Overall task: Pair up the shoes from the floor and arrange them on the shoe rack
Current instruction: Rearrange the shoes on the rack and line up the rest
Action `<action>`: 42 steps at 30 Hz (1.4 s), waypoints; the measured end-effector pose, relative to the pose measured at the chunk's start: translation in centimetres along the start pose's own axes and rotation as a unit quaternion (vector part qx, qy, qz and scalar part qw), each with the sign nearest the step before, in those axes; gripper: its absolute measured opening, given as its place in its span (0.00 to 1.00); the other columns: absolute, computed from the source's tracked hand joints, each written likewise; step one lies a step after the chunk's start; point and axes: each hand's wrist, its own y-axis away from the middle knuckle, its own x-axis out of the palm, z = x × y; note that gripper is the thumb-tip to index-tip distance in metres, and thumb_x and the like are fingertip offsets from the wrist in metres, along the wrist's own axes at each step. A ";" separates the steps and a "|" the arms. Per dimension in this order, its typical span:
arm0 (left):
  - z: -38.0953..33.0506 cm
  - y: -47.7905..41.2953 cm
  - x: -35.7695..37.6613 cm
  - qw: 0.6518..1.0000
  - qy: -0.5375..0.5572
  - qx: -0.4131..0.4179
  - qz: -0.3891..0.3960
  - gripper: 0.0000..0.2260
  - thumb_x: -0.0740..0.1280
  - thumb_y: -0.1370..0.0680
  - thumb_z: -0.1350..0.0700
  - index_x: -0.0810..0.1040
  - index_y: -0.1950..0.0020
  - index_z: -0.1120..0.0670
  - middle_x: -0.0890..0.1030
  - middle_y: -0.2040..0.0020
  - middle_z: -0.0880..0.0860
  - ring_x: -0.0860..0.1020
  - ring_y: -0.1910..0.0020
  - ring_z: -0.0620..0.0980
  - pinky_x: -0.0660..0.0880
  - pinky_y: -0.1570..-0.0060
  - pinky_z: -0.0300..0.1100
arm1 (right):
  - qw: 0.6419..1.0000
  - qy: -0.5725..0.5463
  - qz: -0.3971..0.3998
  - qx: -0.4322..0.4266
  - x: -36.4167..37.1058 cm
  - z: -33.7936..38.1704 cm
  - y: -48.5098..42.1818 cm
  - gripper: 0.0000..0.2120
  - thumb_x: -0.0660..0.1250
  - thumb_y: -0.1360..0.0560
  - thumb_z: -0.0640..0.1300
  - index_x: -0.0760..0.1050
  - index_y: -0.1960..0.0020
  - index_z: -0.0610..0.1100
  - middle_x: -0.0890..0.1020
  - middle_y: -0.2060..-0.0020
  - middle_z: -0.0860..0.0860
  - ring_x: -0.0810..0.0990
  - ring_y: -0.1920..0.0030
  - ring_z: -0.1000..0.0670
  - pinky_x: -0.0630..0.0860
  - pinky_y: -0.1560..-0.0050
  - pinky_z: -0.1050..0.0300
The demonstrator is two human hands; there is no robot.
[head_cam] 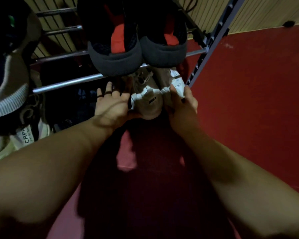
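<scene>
Two white sneakers sit side by side on a lower tier of the metal shoe rack [67, 82], heels toward me. My left hand [112, 102] presses flat against the left side of the left white sneaker [148, 102], fingers spread, thumb under its heel. My right hand [183, 104] grips the heel of the right white sneaker [174, 80]. Directly above them, on the upper tier, rests a pair of black sneakers with red lining [116, 47], heels outward.
At the left edge of the upper tier sits a dark shoe with a grey ribbed sole [9, 99]. Below it lies a white shoe with printed lettering [27, 135]. The rack's right upright [212, 42] stands beside red floor [257, 100]. A striped wall panel is behind.
</scene>
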 end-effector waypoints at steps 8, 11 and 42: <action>1.7 0.5 -1.5 0.992 -0.026 0.087 0.083 0.49 0.73 0.36 0.37 0.53 0.25 0.55 0.62 0.30 0.62 0.51 0.25 0.60 0.45 0.29 0.64 | 0.991 0.134 -0.006 -0.008 -0.6 1.1 -1.5 0.19 0.57 0.21 0.46 0.66 0.32 0.58 0.60 0.28 0.54 0.62 0.35 0.41 0.62 0.39 0.49; 2.7 1.1 -2.1 0.984 -0.079 0.131 0.091 0.53 0.72 0.36 0.35 0.48 0.23 0.54 0.62 0.29 0.60 0.50 0.25 0.58 0.41 0.26 0.56 | 0.989 0.147 -0.010 0.000 -0.4 1.3 -1.7 0.19 0.58 0.22 0.46 0.66 0.31 0.56 0.60 0.28 0.52 0.61 0.33 0.39 0.60 0.37 0.46; 2.3 0.4 -0.7 0.994 -0.071 -0.014 0.080 0.61 0.71 0.40 0.30 0.37 0.23 0.56 0.39 0.23 0.58 0.42 0.24 0.60 0.42 0.27 0.58 | 0.935 0.212 0.103 -0.266 0.7 3.6 -3.7 0.25 0.70 0.32 0.48 0.74 0.35 0.46 0.75 0.39 0.39 0.71 0.40 0.29 0.70 0.43 0.38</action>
